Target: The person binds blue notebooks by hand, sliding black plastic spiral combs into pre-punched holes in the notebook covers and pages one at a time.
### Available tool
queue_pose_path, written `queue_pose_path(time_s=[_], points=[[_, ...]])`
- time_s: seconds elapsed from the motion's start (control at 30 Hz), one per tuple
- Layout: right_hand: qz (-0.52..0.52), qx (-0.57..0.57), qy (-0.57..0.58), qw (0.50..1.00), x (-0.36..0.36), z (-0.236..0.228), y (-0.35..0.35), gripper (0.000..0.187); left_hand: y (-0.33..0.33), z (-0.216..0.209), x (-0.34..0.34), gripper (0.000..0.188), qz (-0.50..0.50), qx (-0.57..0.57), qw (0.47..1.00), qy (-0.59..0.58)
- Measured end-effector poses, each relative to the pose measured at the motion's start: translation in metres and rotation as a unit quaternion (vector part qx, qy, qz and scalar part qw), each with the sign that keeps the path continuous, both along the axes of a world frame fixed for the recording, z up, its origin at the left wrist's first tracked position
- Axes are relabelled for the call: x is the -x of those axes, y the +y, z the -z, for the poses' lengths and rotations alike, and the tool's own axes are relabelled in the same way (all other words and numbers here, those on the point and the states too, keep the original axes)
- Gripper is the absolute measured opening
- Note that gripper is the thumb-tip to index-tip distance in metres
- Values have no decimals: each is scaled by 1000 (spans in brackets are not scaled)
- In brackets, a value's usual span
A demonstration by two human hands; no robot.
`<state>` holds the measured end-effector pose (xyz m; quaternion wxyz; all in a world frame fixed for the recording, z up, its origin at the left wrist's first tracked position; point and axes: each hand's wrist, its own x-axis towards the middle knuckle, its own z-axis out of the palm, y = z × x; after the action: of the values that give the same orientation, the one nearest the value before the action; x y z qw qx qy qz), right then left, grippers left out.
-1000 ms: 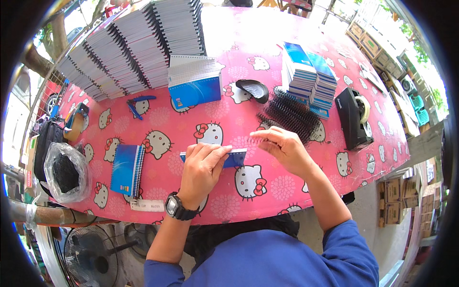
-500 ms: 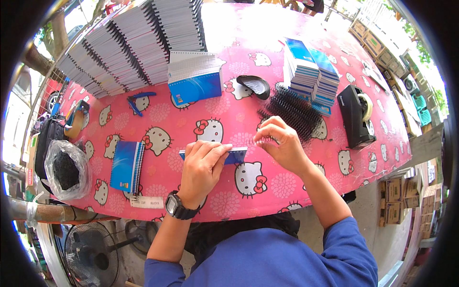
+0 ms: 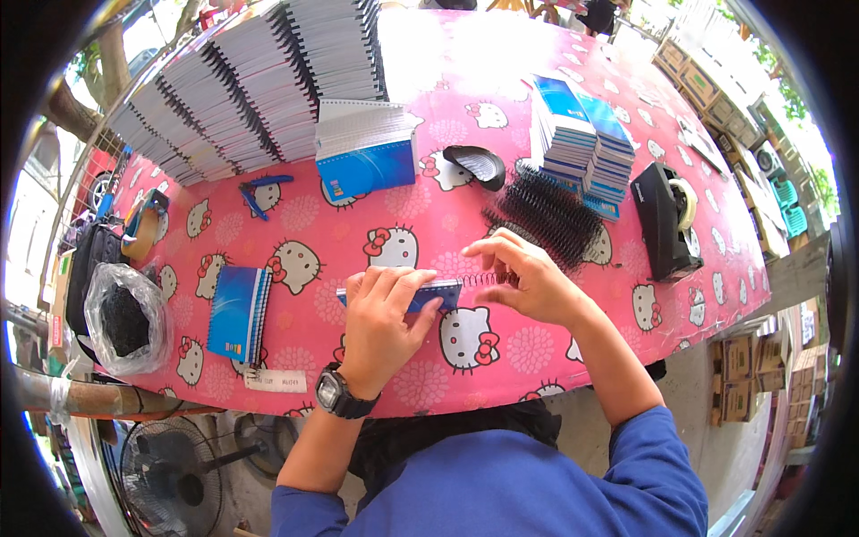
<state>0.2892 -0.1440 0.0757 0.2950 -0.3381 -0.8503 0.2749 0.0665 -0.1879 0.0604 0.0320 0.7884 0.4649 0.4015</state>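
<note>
My left hand (image 3: 386, 309) is closed around a small blue notebook (image 3: 445, 293), pinching it on edge above the pink tablecloth, its punched edge upward. From the notebook's right end a thin dark spiral binding coil (image 3: 476, 279) sticks out, in line with that edge. My right hand (image 3: 537, 279) is curled round the coil's outer end, the index finger raised above it; the fingers partly hide that end. Just beyond the right hand lies a heap of black spiral coils (image 3: 557, 215). Left of my left hand lie a few spiral-bound blue notebooks (image 3: 236, 313).
Farther back are a punched blue notebook stack (image 3: 367, 166), blue-handled pliers (image 3: 259, 193), a black oval dish (image 3: 477, 166) and blue booklet piles (image 3: 565, 134). A tape dispenser (image 3: 660, 224) stands right. Tall spiral-bound stacks (image 3: 242, 98) fill the far left; a plastic bag (image 3: 125, 313) stands nearer.
My right hand's index finger has lifted off its pinch and the hand has shifted slightly. The coil now lies level with the notebook's edge and meets its right end.
</note>
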Motion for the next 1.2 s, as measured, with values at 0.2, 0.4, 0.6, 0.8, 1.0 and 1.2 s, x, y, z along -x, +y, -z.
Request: queue_pose_path(time_s=[0.2, 0.4, 0.6, 0.8, 1.0, 1.2], points=[[-13, 136, 16, 991, 9, -9, -1, 38, 0, 3, -8, 32, -13, 11, 1000, 23], [-28, 240, 18, 970, 7, -7, 11, 33, -2, 0, -14, 28, 3, 25, 1000, 18], [147, -120, -149, 971, -25, 3, 128, 55, -4, 0, -16, 22, 16, 17, 998, 55], [105, -104, -242, 959, 2, 17, 148, 37, -8, 2, -10, 18, 16, 45, 996, 73], [9, -148, -199, 969, 46, 15, 59, 34, -10, -1, -8, 18, 45, 56, 995, 68], [27, -58, -208, 976, 44, 33, 71, 71, -11, -8, -7, 19, 76, 69, 993, 56]])
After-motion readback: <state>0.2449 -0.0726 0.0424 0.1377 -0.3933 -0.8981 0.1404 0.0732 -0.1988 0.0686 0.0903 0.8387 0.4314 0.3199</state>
